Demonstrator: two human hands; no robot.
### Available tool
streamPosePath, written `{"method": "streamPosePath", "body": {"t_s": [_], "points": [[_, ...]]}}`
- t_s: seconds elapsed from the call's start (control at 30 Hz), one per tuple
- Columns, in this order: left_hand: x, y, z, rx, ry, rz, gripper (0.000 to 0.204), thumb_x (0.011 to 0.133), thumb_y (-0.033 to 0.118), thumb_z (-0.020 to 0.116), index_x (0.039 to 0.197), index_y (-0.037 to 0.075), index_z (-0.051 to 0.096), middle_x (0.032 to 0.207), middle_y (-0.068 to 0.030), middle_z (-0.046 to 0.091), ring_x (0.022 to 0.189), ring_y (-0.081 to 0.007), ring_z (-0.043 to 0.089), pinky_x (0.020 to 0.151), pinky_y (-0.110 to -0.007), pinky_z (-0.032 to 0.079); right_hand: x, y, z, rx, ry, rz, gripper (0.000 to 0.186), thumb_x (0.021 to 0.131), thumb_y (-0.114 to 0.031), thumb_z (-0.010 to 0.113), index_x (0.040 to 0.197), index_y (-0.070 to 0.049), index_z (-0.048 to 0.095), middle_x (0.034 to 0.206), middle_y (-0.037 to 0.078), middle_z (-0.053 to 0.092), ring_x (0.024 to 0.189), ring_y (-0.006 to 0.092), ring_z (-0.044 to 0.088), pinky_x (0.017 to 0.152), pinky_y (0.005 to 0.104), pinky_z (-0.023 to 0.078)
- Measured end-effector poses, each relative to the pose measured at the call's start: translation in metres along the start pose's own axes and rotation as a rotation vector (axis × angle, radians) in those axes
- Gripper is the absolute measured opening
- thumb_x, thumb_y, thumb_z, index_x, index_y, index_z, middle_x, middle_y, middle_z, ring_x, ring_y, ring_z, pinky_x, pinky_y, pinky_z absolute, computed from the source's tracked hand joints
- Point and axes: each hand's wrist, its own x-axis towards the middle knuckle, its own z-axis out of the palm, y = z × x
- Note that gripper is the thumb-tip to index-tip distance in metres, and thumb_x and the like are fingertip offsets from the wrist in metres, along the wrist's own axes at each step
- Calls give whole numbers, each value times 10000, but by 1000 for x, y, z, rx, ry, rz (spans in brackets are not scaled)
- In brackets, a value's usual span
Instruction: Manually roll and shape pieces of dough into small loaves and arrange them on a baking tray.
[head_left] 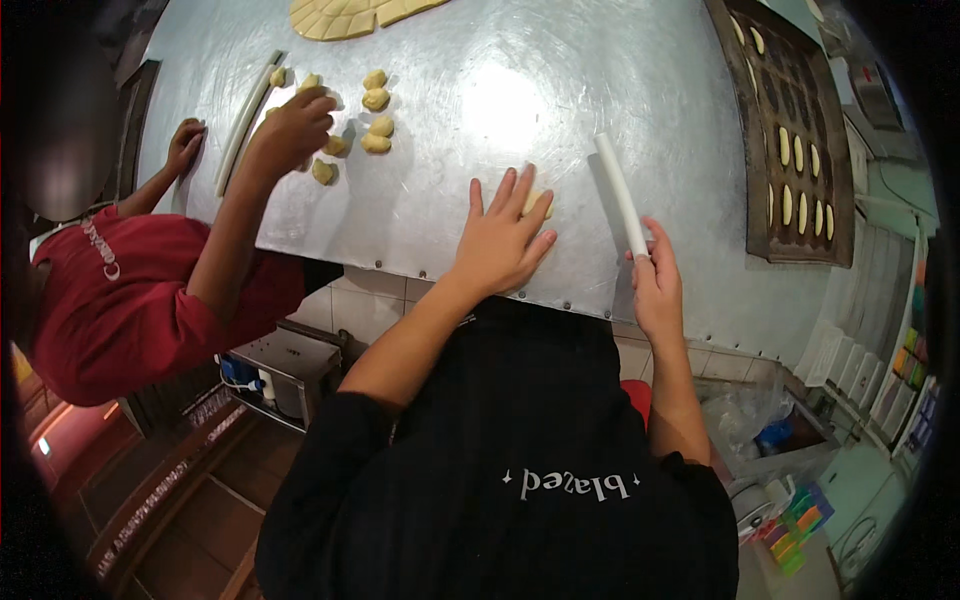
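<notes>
My left hand [500, 238] lies palm down on the metal table [440, 215], fingers spread. Beneath its fingers is a pale yellow dough piece [545, 211], mostly hidden. To the right, my right hand [657, 288] grips the near end of a slim white rolling pin [620, 190]. The pin points away from me and leans a little left, apart from the dough.
At left, a co-worker in a red shirt [140, 300] reaches over several dough lumps [376, 99]; another white rolling pin [246, 125] lies there. A cut dough sheet [345, 17] is at the far edge. A dark baking tray [790, 190] at right holds several dough strips.
</notes>
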Motion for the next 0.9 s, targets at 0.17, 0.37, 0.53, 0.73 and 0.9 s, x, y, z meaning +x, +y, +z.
{"method": "streamPosePath", "body": {"t_s": [0.17,0.37,0.53,0.73,0.9], "points": [[-3,-4,-41,-168,264,146,514,823,287,699,1302,155,568,1461,-134,406,1359,-371,362,1082,-655,209,-1,-16,11,-821,-72,-447,336,862,-201,649,1175,-82,612,1013,71,647,923,262,609,809,380,423],[-7,-48,-17,-148,-27,204,470,842,220,667,1260,39,554,1249,-131,577,1194,-313,529,1076,-482,349,12,4,61,-986,-49,-657,375,895,-202,599,1246,-69,575,1282,100,580,1207,271,527,1036,409,356],[46,-57,-10,86,-16,151,519,968,326,443,1393,28,427,1478,-213,375,1373,-378,347,1124,-532,248,60,-4,81,-1104,-14,-494,731,937,-524,449,1449,-11,351,1531,175,301,1433,298,253,1169,507,123],[73,-49,-7,258,248,-1,689,927,492,443,1433,28,384,1525,-220,288,1415,-401,253,1122,-614,137,112,-9,82,-1119,373,-566,785,924,-598,412,1481,-52,318,1557,191,233,1446,349,203,1153,577,84],[-32,-22,-4,42,76,73,754,858,474,585,1426,17,392,1508,-270,286,1383,-489,260,1091,-640,191,17,24,71,-1002,-10,-615,569,909,-364,586,1397,-95,472,1465,179,376,1319,331,388,1084,562,271]]}}
